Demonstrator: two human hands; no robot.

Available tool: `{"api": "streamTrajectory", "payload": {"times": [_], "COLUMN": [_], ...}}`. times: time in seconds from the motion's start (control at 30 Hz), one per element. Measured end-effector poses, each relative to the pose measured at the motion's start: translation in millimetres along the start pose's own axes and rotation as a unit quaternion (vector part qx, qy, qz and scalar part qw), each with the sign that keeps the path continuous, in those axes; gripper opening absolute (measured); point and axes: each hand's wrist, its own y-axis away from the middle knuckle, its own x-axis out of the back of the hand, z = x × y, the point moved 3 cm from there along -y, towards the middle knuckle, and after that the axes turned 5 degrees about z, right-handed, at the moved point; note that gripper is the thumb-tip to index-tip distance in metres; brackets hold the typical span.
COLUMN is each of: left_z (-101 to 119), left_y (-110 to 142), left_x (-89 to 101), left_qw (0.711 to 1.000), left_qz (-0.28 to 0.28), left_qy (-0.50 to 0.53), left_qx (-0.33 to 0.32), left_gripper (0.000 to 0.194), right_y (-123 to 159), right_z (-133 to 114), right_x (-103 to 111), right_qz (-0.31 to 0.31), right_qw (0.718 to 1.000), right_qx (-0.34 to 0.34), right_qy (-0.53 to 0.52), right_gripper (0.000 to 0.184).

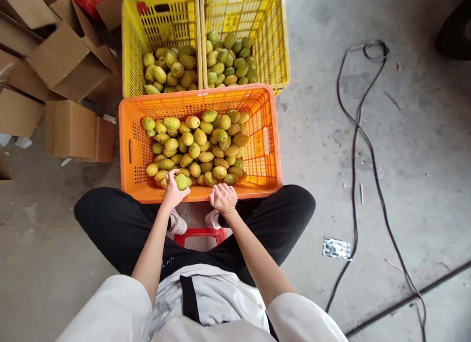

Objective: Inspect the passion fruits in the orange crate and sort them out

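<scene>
My left hand [174, 190] is closed round a yellow-green oval fruit [183, 181], just above the near side of an orange plastic crate [200, 197]. Its fingers curl over the fruit's left side and the thumb lies under it. My right hand [223, 197] is closed over the crate's front rim, knuckles up, its fingertips hidden from me. Inside the crate lies a heap of similar oval fruit [205, 156], from green to yellow-orange. The crate stands between my bent knees.
Two yellow crates, one at left [161, 35] and one at right [267, 38], touch the orange crate's far side and hold more fruit. Open cardboard boxes [69, 128] crowd the left. A black cable [355, 185] loops across the concrete floor at right. A red stool [200, 232] shows beneath me.
</scene>
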Motion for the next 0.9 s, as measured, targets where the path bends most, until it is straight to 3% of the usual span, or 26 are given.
{"api": "streamTrajectory", "payload": {"times": [0.07, 0.2, 0.37, 0.43, 0.53, 0.6, 0.67, 0.77, 0.83, 0.9], "left_z": [4, 4, 4, 5, 5, 5, 5, 4, 4, 5], "left_y": [7, 12, 12, 11, 9, 8, 7, 6, 6, 5], "left_x": [-2.2, -13.1, -21.6, -23.4, -25.8, -26.6, -27.1, -27.4, -27.4, -27.6], "left_qw": [0.996, 0.992, 0.99, 0.987, 0.985, 0.982, 0.979, 0.978, 0.98, 0.977], "left_qz": [0.025, 0.068, 0.091, 0.082, 0.058, 0.049, 0.042, 0.041, 0.048, 0.051], "left_qy": [-0.067, -0.095, -0.112, -0.137, -0.157, -0.177, -0.199, -0.205, -0.194, -0.208], "left_qx": [-0.049, -0.045, 0.008, 0.024, 0.036, 0.038, 0.03, 0.013, 0.007, 0.007], "left_gripper": [0.067, 0.054, 0.049, 0.049, 0.049, 0.048, 0.045, 0.044, 0.047, 0.049], "right_y": [-1, -5, -31, -50, -76, -84, -88, -90, -90, -90], "right_z": [-2, -5, 12, 23, 38, 46, 51, 56, 62, 70], "right_x": [2, 6, -2, -9, -25, -37, -43, -44, -42, -38], "right_qz": [-0.008, -0.045, -0.19, -0.205, -0.233, -0.31, -0.332, -0.325, -0.281, -0.203], "right_qw": [1.0, 0.997, 0.956, 0.955, 0.963, 0.942, 0.935, 0.937, 0.931, 0.886], "right_qx": [-0.012, -0.056, -0.197, -0.189, -0.133, -0.123, -0.121, -0.129, -0.217, -0.343], "right_qy": [-0.001, -0.007, -0.108, -0.105, -0.019, 0.015, 0.014, 0.008, -0.086, -0.238], "right_gripper": [0.032, 0.03, 0.022, 0.03, 0.054, 0.065, 0.068, 0.066, 0.066, 0.063]}}
